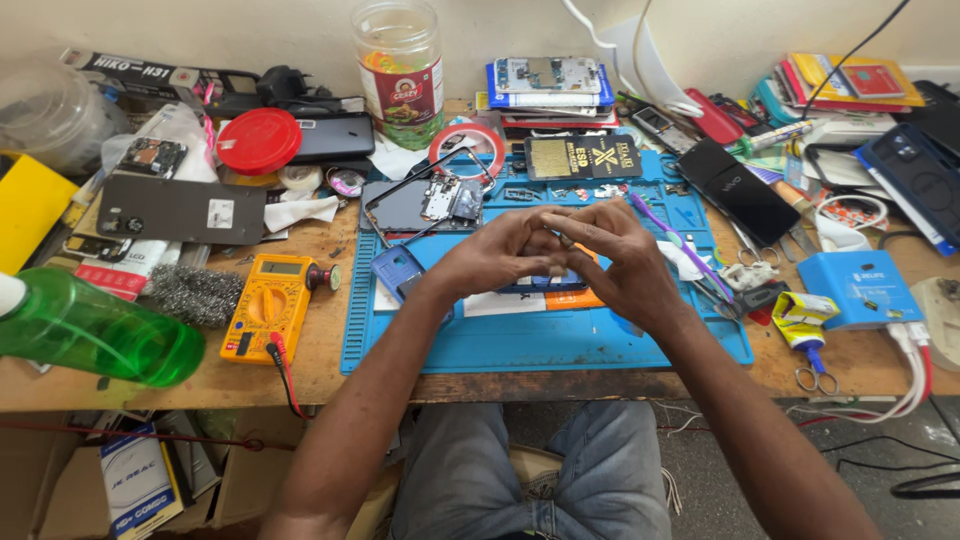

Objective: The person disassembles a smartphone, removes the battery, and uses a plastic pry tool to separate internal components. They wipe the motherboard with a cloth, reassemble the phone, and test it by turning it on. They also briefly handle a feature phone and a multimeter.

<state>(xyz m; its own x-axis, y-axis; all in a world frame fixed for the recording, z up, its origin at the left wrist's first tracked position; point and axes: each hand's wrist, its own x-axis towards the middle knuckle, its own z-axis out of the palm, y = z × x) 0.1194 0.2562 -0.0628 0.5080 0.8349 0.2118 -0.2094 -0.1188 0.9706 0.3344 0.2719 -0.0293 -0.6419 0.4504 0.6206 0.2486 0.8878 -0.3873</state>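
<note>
My left hand [497, 250] and my right hand [615, 258] meet over the middle of a blue repair mat [520, 345], fingertips pinched together on a tiny part too small to make out. Beneath the hands lies a phone [545, 287] on an orange piece, mostly hidden. An opened phone with exposed boards [425, 205] lies just beyond the hands at the mat's upper left. A small blue device [397, 268] sits beside my left wrist. A purple-handled tool [672, 240] lies to the right of my right hand.
A yellow multimeter [270, 305] with red and black leads, a green bottle [95, 330], steel wool [195, 293], a red lid [258, 140], a plastic jar [400, 70], stacked phones [548, 88], a black phone [740, 190], a blue box [862, 288], scissors [818, 378] crowd the wooden bench.
</note>
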